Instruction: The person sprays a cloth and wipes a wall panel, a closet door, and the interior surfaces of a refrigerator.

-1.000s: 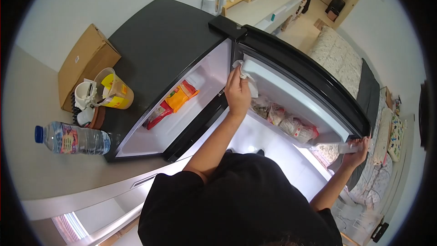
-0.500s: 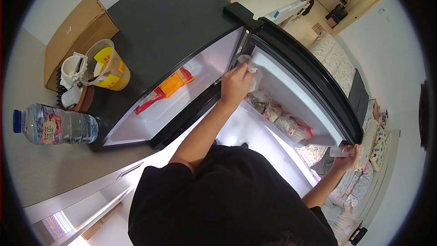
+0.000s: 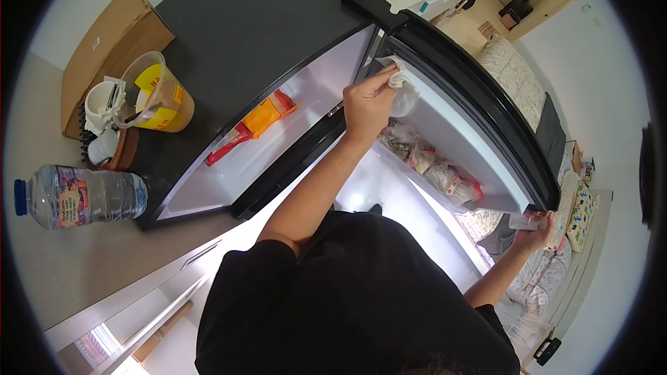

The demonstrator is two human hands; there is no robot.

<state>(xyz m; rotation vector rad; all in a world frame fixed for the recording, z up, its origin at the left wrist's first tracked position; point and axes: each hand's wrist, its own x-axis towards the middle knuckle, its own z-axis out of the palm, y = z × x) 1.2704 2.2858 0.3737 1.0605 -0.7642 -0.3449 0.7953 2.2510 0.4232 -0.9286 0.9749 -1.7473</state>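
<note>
My left hand (image 3: pixel 368 107) is closed on a crumpled white cloth (image 3: pixel 404 97), thin and partly see-through, near the hinge end of the open freezer door (image 3: pixel 464 128). Its fingers pinch the top of the cloth while the rest hangs over the door's inner side. At the door's free end my right hand (image 3: pixel 536 235) grips a small clear plastic container (image 3: pixel 528 221) just beside the door corner; the container's contents cannot be made out. Several knotted plastic bags of food (image 3: pixel 438 170) lie in the door shelf, below the cloth.
Inside the freezer compartment (image 3: pixel 316 76) lie an orange packet (image 3: pixel 264 117) and a red packet (image 3: pixel 228 146). On the black fridge top stand a plastic tub (image 3: pixel 170 107), a white mug (image 3: pixel 101 103) and a cardboard box (image 3: pixel 104 48). A water bottle (image 3: pixel 83 196) is at the left.
My left hand has moved slightly along the door's hinge end, and more of the cloth now hangs from its fingers. The right hand stays at the door corner. The view has shifted slightly.
</note>
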